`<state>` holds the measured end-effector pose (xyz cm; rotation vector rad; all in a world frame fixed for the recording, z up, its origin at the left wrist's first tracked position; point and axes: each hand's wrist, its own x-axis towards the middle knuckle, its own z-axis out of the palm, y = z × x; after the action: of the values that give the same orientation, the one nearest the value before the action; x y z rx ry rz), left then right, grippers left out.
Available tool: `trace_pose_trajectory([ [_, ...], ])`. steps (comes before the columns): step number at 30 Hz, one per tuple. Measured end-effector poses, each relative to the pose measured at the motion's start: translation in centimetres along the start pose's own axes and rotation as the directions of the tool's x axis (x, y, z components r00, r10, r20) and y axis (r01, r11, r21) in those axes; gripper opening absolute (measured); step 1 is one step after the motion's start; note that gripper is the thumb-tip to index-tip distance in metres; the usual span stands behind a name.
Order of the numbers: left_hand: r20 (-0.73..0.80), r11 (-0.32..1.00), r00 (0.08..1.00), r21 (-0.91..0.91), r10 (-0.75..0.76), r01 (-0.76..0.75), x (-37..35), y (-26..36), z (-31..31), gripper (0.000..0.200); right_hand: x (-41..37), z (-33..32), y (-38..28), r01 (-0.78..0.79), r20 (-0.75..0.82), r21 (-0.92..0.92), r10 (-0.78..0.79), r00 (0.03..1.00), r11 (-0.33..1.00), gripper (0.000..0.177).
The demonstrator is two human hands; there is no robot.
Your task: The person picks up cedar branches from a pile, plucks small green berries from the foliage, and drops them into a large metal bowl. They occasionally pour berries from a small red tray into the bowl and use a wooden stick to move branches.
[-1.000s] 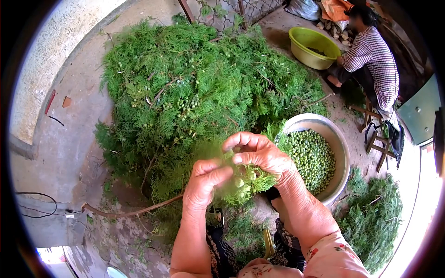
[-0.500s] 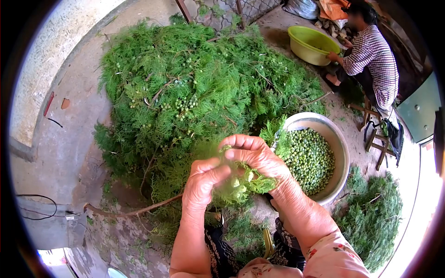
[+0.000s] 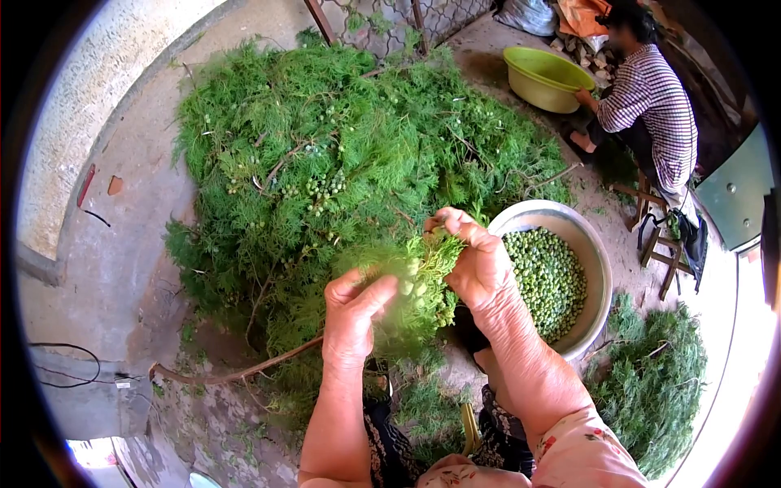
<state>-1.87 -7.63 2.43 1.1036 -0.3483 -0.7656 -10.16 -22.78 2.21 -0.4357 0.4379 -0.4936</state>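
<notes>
My left hand [image 3: 350, 315] is closed on a leafy evergreen sprig [image 3: 411, 305] bearing pale green cones; the sprig is partly blurred. To its right, my right hand [image 3: 478, 262] is raised, thumb and fingers pinched together beside the sprig's upper end. A small greenish bit shows at those fingertips, too small to name surely. Under and beyond both hands spreads a large heap of cut evergreen branches [image 3: 325, 146] dotted with cones. Just right of my right hand stands a wide metal basin [image 3: 600, 272] holding many loose green cones [image 3: 541, 281].
At the upper right a person [image 3: 651, 106] in a checked shirt sits low, a hand on a yellow-green tub [image 3: 545, 77]. Behind them stands a small wooden stool [image 3: 667, 256]. A smaller branch pile [image 3: 651, 382] lies at lower right. A long bare branch [image 3: 236, 374] reaches left.
My right hand has moved right and slightly up, away from my left hand, toward the basin. My left hand stays nearly in place with the sprig. The co-worker's tub has shifted slightly.
</notes>
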Motion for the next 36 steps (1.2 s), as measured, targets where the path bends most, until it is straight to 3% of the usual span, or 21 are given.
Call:
trace_pose_trajectory([
  [1, -0.02, 0.999, 1.0, 0.042, 0.006, -0.005, 0.1, -0.4, -0.4, 0.014, 0.4, -0.3, 0.0, 0.059, -0.097, -0.044, -0.063, 0.993, 0.997, 0.014],
  [2, -0.041, 0.996, 0.999, 0.084, 0.012, -0.009, 0.2, -0.6, -0.6, 0.013, 0.6, -1.1, -0.4, 0.05, -0.018, 0.001, -0.05, 0.999, 0.999, 0.014],
  [4, -0.064, 0.995, 0.998, 0.095, 0.005, 0.001, 0.2, -0.4, -0.6, 0.01, 0.5, -1.0, -1.2, 0.1, -0.01, -0.07, -0.101, 0.995, 0.992, 0.011],
  [6, -0.076, 0.996, 0.997, 0.094, 0.006, 0.001, 0.2, -0.5, -0.8, 0.009, -0.4, -0.1, -1.7, 0.169, -0.016, -0.305, -0.183, 0.983, 0.937, 0.008],
  [9, -0.073, 0.993, 0.997, 0.112, 0.036, -0.028, 0.3, -0.5, -0.4, 0.007, -1.8, 1.2, -2.4, 0.217, 0.132, -0.647, -0.173, 0.976, 0.731, 0.018],
  [10, -0.069, 0.991, 0.997, 0.133, 0.037, -0.028, 0.3, -0.5, -0.4, 0.007, -1.9, 1.4, -2.2, 0.305, 0.244, -0.727, -0.183, 0.952, 0.615, 0.023],
  [12, -0.06, 0.984, 0.998, 0.174, 0.037, -0.026, 0.3, -0.6, -0.3, 0.007, -1.4, 1.1, -1.2, 0.53, 0.47, -0.79, -0.252, 0.846, 0.309, 0.026],
  [13, -0.053, 0.982, 0.998, 0.185, 0.034, -0.024, 0.3, -0.7, -0.3, 0.007, -1.7, 1.5, -1.2, 0.486, 0.457, -0.827, -0.163, 0.874, 0.282, 0.024],
  [14, -0.046, 0.98, 0.998, 0.195, 0.032, -0.023, 0.3, -0.8, -0.3, 0.006, -1.7, 1.7, -0.9, 0.518, 0.489, -0.827, -0.175, 0.855, 0.217, 0.021],
  [19, 0.014, 0.959, 1.0, 0.282, 0.015, -0.019, 0.1, -0.8, -0.1, 0.006, -1.2, 0.9, 0.9, 0.485, 0.392, -0.817, -0.316, 0.864, 0.312, 0.013],
  [21, -0.014, 0.979, 1.0, 0.203, 0.016, -0.013, 0.2, -0.7, 0.0, 0.008, -1.6, 1.5, 1.0, 0.173, 0.09, -0.7, -0.154, 0.984, 0.693, 0.014],
  [22, -0.029, 0.987, 0.999, 0.162, 0.016, -0.011, 0.2, -0.7, 0.1, 0.009, -1.8, 1.9, 0.8, -0.001, -0.037, -0.567, -0.024, 0.999, 0.824, 0.015],
  [23, -0.035, 0.989, 0.999, 0.148, 0.003, 0.002, 0.2, -0.8, -0.2, 0.011, -1.9, 2.4, 0.4, -0.032, -0.113, -0.509, -0.03, 0.993, 0.86, 0.015],
  [24, -0.055, 0.993, 0.998, 0.12, 0.003, 0.004, 0.1, -0.8, -0.3, 0.011, -1.4, 1.3, -0.2, 0.016, -0.078, -0.387, -0.05, 0.996, 0.922, 0.016],
  [26, -0.094, 0.998, 0.996, 0.064, 0.0, 0.006, 0.0, -0.8, -0.4, 0.01, -0.4, 0.3, -0.9, 0.17, 0.05, -0.198, -0.163, 0.985, 0.965, 0.016],
  [27, -0.1, 0.999, 0.995, 0.033, 0.003, 0.0, 0.1, -0.8, -0.4, 0.01, -0.4, 0.6, -1.0, 0.167, 0.097, -0.153, -0.153, 0.983, 0.974, 0.015],
  [31, -0.17, 1.0, 0.985, 0.002, 0.026, -0.025, 0.4, -0.4, 0.0, 0.007, -1.5, 1.8, -0.7, -0.021, 0.137, -0.133, 0.039, 0.99, 0.991, 0.012],
  [34, -0.202, 1.0, 0.979, 0.003, 0.026, -0.026, 0.3, -0.5, 0.3, 0.009, -1.6, 1.3, -0.4, 0.021, 0.164, -0.438, 0.057, 0.985, 0.899, 0.016],
  [36, -0.197, 0.998, 0.98, -0.031, 0.039, -0.047, 0.2, -0.6, 0.3, 0.014, -1.6, 1.4, -0.2, 0.014, 0.172, -0.524, 0.091, 0.981, 0.851, 0.018],
])
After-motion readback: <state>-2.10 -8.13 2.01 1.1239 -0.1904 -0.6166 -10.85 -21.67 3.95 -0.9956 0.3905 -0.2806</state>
